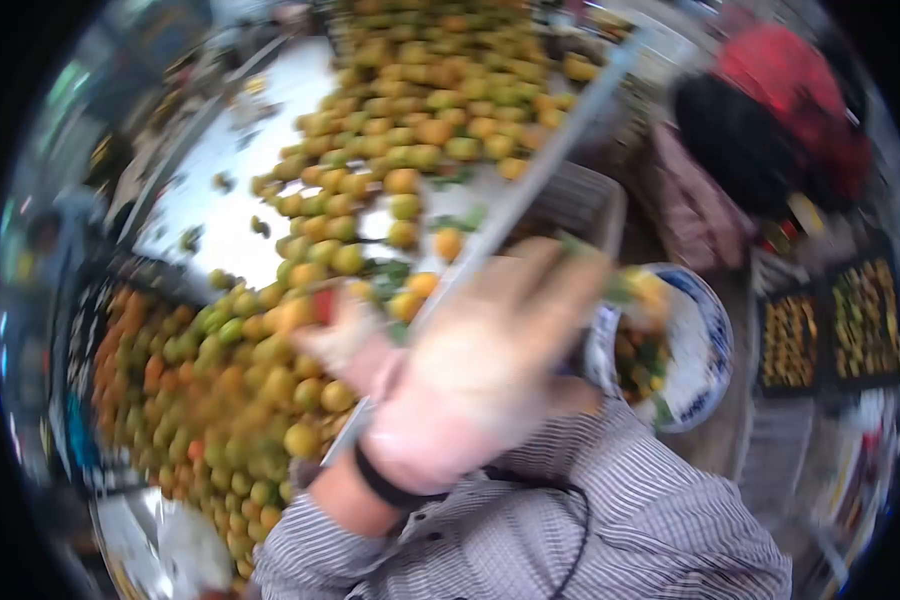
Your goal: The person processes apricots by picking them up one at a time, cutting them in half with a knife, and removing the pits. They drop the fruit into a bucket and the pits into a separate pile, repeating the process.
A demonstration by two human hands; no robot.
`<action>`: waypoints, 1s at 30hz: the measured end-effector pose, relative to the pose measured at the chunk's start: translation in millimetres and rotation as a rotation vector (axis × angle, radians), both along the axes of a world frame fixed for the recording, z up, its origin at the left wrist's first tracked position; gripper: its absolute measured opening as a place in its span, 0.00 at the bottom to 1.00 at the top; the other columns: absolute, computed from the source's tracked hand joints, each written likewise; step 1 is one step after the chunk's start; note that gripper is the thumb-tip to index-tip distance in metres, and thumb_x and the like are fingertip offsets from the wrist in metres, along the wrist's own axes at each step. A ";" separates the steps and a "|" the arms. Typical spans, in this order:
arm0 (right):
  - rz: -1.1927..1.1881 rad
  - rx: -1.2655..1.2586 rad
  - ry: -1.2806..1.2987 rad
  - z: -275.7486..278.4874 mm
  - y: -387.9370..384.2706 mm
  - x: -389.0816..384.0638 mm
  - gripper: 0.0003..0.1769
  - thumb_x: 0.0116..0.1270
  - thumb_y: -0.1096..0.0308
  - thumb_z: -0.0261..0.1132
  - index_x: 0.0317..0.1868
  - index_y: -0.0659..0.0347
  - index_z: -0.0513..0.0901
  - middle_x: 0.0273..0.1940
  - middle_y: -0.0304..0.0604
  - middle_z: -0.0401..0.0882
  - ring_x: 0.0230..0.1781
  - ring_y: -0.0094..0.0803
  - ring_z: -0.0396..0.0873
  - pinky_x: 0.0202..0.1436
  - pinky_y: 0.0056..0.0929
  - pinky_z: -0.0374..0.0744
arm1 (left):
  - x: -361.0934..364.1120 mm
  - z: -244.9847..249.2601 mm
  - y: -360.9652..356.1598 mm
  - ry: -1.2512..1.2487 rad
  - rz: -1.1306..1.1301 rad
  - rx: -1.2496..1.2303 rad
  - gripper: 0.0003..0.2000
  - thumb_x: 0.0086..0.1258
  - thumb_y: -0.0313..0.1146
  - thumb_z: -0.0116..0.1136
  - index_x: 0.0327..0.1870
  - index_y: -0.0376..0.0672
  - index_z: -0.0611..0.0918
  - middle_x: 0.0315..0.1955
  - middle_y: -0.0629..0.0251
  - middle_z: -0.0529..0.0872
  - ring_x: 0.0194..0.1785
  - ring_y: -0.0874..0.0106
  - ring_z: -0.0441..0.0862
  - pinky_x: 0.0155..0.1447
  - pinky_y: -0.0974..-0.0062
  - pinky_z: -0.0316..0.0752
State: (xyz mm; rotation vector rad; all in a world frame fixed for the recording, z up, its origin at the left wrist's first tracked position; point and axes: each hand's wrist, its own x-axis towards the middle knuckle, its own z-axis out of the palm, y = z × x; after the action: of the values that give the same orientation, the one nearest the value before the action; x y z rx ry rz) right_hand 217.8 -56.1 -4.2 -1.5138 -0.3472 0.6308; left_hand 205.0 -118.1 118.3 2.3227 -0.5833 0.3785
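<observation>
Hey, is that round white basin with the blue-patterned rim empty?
No, small yellow-orange fruit and green leaves show inside the round white basin with the blue-patterned rim.

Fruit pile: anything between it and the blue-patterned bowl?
Yes. The pale edge rail runs diagonally between the fruit pile and the bowl. The left hand crosses over the rail, hiding part of that path. Motion blur leaves the rail's height unclear.

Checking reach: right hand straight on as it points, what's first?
Likely the fruit heap, just ahead of the right hand; blur hides whether they already touch.
</observation>
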 end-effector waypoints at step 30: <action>0.171 0.266 0.255 20.7 2.6 0.4 0.29 0.63 0.75 0.66 0.65 0.70 0.69 0.57 0.46 0.78 0.57 0.31 0.76 0.66 0.30 0.72 | -101.5 -72.2 428.5 0.751 1.407 0.914 0.29 0.60 0.24 0.63 0.66 0.46 0.76 0.67 0.57 0.75 0.68 0.55 0.73 0.67 0.61 0.72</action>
State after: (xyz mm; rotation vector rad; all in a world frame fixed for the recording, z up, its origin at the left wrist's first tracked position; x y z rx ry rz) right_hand 218.2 -53.5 16.5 -1.1423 -0.3510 0.8677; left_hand 103.5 310.4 46.1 3.0370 1.6302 -0.2740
